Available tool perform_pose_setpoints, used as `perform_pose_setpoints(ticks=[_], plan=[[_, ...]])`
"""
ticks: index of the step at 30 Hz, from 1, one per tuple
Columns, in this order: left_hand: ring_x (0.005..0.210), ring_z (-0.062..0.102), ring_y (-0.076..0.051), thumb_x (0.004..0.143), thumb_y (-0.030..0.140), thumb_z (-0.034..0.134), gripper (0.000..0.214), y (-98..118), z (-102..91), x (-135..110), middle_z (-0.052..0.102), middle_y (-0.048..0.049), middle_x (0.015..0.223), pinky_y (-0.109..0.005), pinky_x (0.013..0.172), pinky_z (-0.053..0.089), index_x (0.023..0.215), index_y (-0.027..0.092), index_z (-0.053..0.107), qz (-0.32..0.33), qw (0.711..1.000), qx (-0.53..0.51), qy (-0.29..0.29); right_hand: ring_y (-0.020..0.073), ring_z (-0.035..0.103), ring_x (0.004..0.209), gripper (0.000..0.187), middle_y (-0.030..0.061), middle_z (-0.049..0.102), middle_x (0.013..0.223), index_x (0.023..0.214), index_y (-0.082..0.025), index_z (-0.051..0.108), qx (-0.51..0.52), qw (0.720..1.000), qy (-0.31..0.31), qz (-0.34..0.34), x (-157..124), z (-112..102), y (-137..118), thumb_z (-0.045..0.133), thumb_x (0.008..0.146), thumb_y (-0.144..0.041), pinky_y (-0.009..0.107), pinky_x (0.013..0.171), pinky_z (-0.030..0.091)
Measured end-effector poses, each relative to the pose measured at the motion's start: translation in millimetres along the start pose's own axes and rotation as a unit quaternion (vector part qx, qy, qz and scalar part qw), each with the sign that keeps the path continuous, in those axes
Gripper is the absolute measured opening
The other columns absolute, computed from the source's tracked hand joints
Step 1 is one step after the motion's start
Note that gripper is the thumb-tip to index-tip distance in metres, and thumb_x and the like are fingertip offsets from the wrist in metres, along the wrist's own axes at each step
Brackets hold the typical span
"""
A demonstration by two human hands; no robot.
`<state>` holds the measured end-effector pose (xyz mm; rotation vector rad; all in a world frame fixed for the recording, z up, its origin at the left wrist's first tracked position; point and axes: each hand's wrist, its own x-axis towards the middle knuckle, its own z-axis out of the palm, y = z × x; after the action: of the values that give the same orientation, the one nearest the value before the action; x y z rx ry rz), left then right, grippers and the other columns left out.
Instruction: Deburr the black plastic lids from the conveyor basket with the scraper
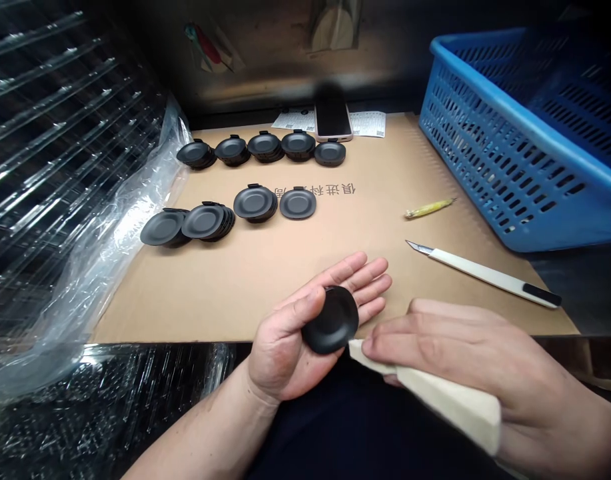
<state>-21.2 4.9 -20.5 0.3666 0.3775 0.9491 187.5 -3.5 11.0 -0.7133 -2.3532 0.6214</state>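
A black, shallow, rounded plastic piece rests on the upturned palm of my left hand. The thumb presses on its rim while the fingers stretch out flat behind it. My right hand grips a folded cream-coloured cloth, whose tip is close to the piece's lower right edge; whether they touch I cannot tell. Beyond my hands, stacks of similar black pieces stand in two rows, with a front stack and a back stack among them. A single-looking piece ends the front row.
On the cardboard at right lie a white-handled craft knife and a yellow, pointed tool. A blue basket stands beyond them. At the back a phone lies over printed paper. Clear plastic trays are stacked at left.
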Motion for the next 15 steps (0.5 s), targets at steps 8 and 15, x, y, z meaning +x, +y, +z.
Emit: perform_pose_setpoints(ticks=[8,15], plan=[[0.143,0.052,-0.033,0.092,0.038,0.065,0.057,2.0,1.7,0.7,0.055,-0.0189,0.153,-0.039,0.118,0.041,0.14,0.009,0.06,0.0,1.0,-0.004,-0.028,0.0189,0.075,0.095,0.024,0.005,0.076,0.11,0.121,-0.021,0.067,-0.079,0.982,0.145,0.091,-9.5,-11.5,-3.5,0.065,0.097,-0.021,0.025,0.089,0.062],[0.145,0.049,-0.034,0.083,0.018,0.056,0.056,1.3,0.3,-0.3,0.06,-0.0166,0.148,-0.048,0.123,0.034,0.138,0.011,0.062,-0.006,1.0,-0.002,-0.004,0.0191,0.072,0.103,0.033,0.0082,0.075,0.117,0.128,-0.018,0.065,-0.004,0.997,0.068,0.025,6.0,4.9,5.4,0.06,0.096,-0.011,0.029,0.082,0.062]])
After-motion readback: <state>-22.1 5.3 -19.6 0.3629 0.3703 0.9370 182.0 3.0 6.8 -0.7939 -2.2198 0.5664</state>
